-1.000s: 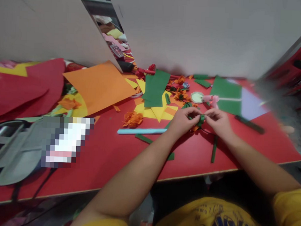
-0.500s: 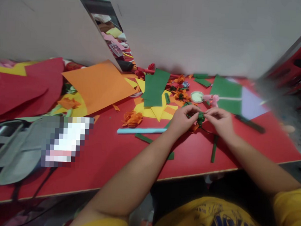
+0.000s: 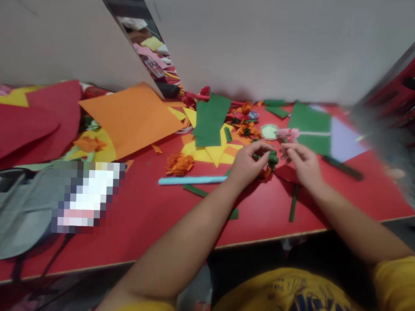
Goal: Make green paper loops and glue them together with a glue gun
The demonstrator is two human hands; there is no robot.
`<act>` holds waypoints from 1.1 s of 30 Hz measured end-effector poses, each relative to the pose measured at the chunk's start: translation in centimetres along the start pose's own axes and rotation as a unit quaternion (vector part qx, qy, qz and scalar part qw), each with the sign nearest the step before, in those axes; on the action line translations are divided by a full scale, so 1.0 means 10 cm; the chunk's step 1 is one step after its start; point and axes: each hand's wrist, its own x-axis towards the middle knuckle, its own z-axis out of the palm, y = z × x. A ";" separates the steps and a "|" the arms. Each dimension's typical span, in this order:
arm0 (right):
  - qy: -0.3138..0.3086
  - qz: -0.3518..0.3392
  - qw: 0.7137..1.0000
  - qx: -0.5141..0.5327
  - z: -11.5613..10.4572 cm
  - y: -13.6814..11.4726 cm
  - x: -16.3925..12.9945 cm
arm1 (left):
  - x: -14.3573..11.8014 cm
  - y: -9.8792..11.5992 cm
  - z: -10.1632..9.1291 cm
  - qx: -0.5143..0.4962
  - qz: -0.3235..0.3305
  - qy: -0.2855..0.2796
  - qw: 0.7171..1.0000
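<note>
My left hand (image 3: 248,163) is closed on a small paper flower, its thumb and fingers pinching the crumpled green paper (image 3: 272,158) at its top. A bit of orange paper (image 3: 264,174) shows below the green, partly hidden by the hand. Just right of the flower is my right hand (image 3: 304,165), its fingers bent and slightly apart, no longer touching the green paper. Nothing shows between its fingertips. Behind the right hand lies a pink clip-like tool (image 3: 290,134), beside a small round dish of pale paste (image 3: 269,131).
On the red table (image 3: 270,212) are green sheets (image 3: 212,121), a large orange sheet (image 3: 132,121) and an orange paper flower (image 3: 179,164). A light-blue stick (image 3: 193,180) lies left of my forearm; a dark-handled tool (image 3: 343,168) lies right. A grey wall (image 3: 282,49) stands behind.
My right hand has let go of the green paper and moved slightly right. My left hand still holds the flower, which has turned a little. The whole view has shifted slightly.
</note>
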 end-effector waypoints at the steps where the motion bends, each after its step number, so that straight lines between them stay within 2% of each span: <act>1: -0.008 -0.012 1.000 -0.014 0.01 0.00 -0.01 | -0.01 0.01 0.00 0.018 0.018 0.007 1.000; 6: -0.027 -0.051 0.996 -0.067 0.04 -0.05 -0.03 | -0.03 0.03 -0.02 0.069 0.086 0.003 0.994; 11: -0.027 -0.081 0.993 -0.084 0.03 -0.08 -0.04 | -0.04 0.03 -0.02 0.087 0.097 -0.031 0.991; 18: -0.034 -0.087 0.989 -0.111 0.03 -0.12 -0.04 | -0.04 0.07 -0.05 0.103 0.060 -0.044 0.992; 21: -0.044 -0.117 0.984 -0.130 0.02 -0.11 -0.02 | -0.04 0.07 -0.04 0.102 0.047 -0.035 0.993; 26: -0.052 -0.179 0.972 -0.144 -0.10 -0.19 0.05 | -0.02 0.02 -0.04 0.019 -0.024 -0.031 0.999; 28: -0.109 -0.188 0.966 -0.142 -0.23 -0.32 0.04 | 0.01 -0.01 -0.04 -0.047 -0.046 -0.021 0.998; 29: -0.178 -0.183 0.956 -0.142 -0.30 -0.40 0.02 | 0.03 -0.03 -0.04 -0.076 -0.049 -0.014 0.996; 31: -0.359 -0.157 0.907 -0.153 -0.44 -0.55 -0.08 | 0.07 -0.07 -0.05 -0.109 -0.049 0.003 0.993; 32: -0.425 -0.140 0.877 -0.177 -0.50 -0.60 -0.15 | 0.08 -0.09 -0.06 -0.115 -0.048 0.011 0.992; 33: -0.459 -0.123 0.855 -0.209 -0.55 -0.63 -0.24 | 0.10 -0.10 -0.06 -0.115 -0.046 0.019 0.992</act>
